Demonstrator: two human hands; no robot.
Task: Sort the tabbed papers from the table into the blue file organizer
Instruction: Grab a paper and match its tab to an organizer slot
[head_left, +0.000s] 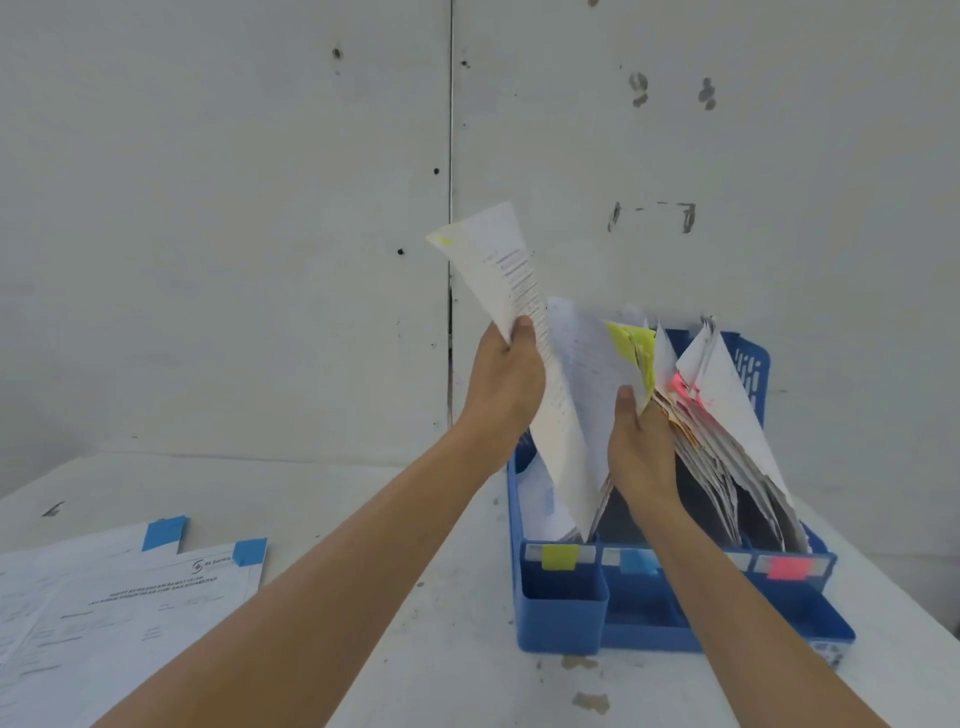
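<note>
Nearest, at the lower left of the white counter (441, 597), lie the loose papers (130, 597). They overlap and are cut off by the frame's edge, with two blue tabs (163, 532) sticking out at their far ends; the print is too blurred to read. Well apart to the right stands the blue file organizer (561, 613), its front cup and tray facing the viewer. Along the front of its slots sit a yellow label (560, 557), a blue label (638, 562) partly hidden by the right forearm, and a pink label (788, 567). Above it the left hand (506, 374) pinches a yellow-tabbed sheet (498, 270), thumb on the front and fingers hidden behind; the sheet's lower end runs down into the left slot. The right hand (641, 447) grips a yellow-tabbed bundle (631, 348) standing in the organizer, thumb on its face and fingers out of sight behind the paper. A crumpled pink-tabbed stack (737, 405) leans in the right slot. Behind everything is a scuffed white wall (208, 208).
</note>
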